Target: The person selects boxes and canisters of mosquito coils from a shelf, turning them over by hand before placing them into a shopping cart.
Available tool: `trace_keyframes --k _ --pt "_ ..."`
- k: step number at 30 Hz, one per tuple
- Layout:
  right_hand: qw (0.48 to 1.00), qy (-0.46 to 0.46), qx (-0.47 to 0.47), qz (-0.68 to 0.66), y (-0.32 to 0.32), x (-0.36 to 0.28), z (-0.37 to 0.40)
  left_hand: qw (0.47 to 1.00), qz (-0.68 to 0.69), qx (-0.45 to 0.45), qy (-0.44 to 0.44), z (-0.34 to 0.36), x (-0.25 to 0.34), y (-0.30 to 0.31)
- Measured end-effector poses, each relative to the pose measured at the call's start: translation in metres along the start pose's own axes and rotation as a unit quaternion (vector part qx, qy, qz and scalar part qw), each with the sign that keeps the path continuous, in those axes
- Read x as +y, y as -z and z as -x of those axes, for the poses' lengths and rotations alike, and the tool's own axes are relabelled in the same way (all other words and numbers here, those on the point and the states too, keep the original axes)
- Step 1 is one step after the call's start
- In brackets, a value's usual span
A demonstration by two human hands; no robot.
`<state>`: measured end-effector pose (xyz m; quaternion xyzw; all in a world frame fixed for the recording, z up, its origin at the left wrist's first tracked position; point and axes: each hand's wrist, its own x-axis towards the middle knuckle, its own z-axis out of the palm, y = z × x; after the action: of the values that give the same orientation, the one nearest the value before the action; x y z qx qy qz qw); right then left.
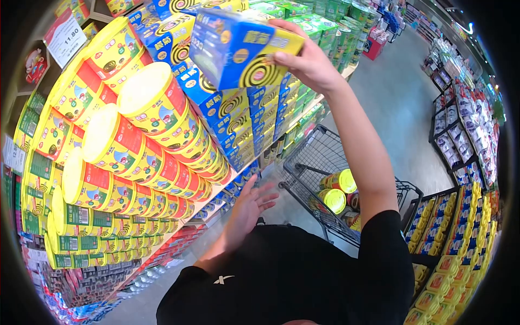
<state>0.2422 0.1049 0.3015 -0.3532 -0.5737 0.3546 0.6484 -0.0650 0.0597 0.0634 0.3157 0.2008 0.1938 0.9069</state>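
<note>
I see right hand [310, 64] gripping blue mosquito-coil box [238, 46] at 12 o'clock, just above the stacked blue boxes [241, 116]. Left hand [249, 208] open, empty, 6 o'clock. Shopping cart [314, 154] at 4 o'clock.

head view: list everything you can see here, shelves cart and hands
blue box: one, blue and yellow with coil print, held up near the shelf top
stacked boxes: many, blue, shelf centre
round tins: many, yellow lids with red and green labels, shelf left
green boxes: many, green, farther along the shelf
price tag: one, white, reads 11.80, upper left
cart: one, dark wire, in the aisle
tins in cart: at least three, yellow lids, lying inside
yellow packs: many, yellow, display at right
floor: grey, aisle
left hand: open, holding nothing, near the shelf edge
right hand: raised, grips the blue box
</note>
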Motion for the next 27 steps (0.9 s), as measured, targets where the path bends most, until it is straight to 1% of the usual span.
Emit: trace_keyframes --k 2,3,7,10,14,15,18,21,24,25,27 --pt "0.999 -0.015 -0.023 0.032 -0.002 0.016 -0.026 1.0 0.005 0.011 -0.003 0.006 0.0 0.009" --pt "0.999 -0.024 -0.035 0.026 -0.002 0.025 -0.037 1.0 0.008 0.017 -0.004 0.01 0.0 0.013" --pt "0.988 -0.026 -0.055 0.145 -0.005 0.041 -0.062 0.999 0.024 0.031 -0.009 0.021 0.003 0.022" --pt "0.984 -0.016 -0.087 0.154 -0.011 0.046 -0.075 0.999 0.033 0.04 -0.017 0.024 0.005 0.029" --pt "0.979 -0.043 -0.129 0.151 -0.019 0.044 -0.085 0.998 0.043 0.049 -0.014 0.025 0.011 0.034" --pt "0.98 -0.038 -0.13 0.148 -0.018 0.047 -0.088 0.997 0.049 0.049 -0.013 0.025 0.012 0.034" --pt "0.982 -0.067 -0.137 0.115 -0.016 0.048 -0.089 0.997 0.042 0.059 -0.006 0.025 0.012 0.035" --pt "0.983 -0.064 -0.145 0.096 -0.015 0.051 -0.092 0.997 0.048 0.066 0.005 0.024 0.01 0.036" --pt "0.981 -0.011 -0.138 0.134 -0.016 0.057 -0.095 0.997 0.038 0.06 0.012 0.02 0.004 0.041" --pt "0.98 -0.018 -0.123 0.155 -0.017 0.053 -0.091 0.997 0.038 0.058 0.015 0.019 0.003 0.041" --pt "0.982 -0.036 -0.094 0.158 -0.019 0.051 -0.084 0.998 0.038 0.051 0.022 0.017 0.002 0.04"
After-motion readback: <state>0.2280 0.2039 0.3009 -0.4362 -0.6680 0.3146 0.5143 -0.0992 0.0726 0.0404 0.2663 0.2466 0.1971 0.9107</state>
